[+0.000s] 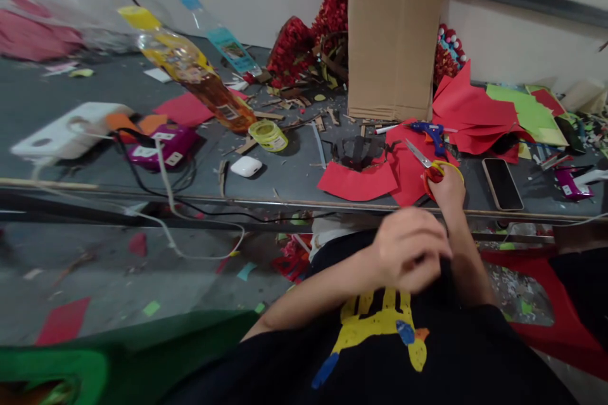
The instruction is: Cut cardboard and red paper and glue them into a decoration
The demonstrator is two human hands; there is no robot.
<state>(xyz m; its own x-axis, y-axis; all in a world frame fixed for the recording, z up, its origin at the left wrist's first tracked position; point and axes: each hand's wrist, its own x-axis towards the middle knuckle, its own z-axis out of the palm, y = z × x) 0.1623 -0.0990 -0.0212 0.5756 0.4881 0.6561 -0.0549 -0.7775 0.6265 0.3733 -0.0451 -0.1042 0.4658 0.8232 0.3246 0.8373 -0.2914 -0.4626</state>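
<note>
My right hand [448, 188] is at the table's front edge, closed on the yellow-and-red handles of the scissors [420, 155], whose blades point up and left over red paper [405, 171]. In front of my chest is my left hand [412, 248], its fingers curled and slightly blurred; whether anything is between them is hidden. A curved red paper piece [356, 182] lies left of the scissors, with a dark, ragged strip [360, 152] just behind it. Close behind the scissors rests a blue glue gun [430, 135].
On the table [285, 175] stand a tilted amber bottle [197, 76], a yellow jar [268, 135] and an upright cardboard piece [396, 31]. A phone [502, 184] lies right of my right hand. White cables [166, 186] hang over the left edge.
</note>
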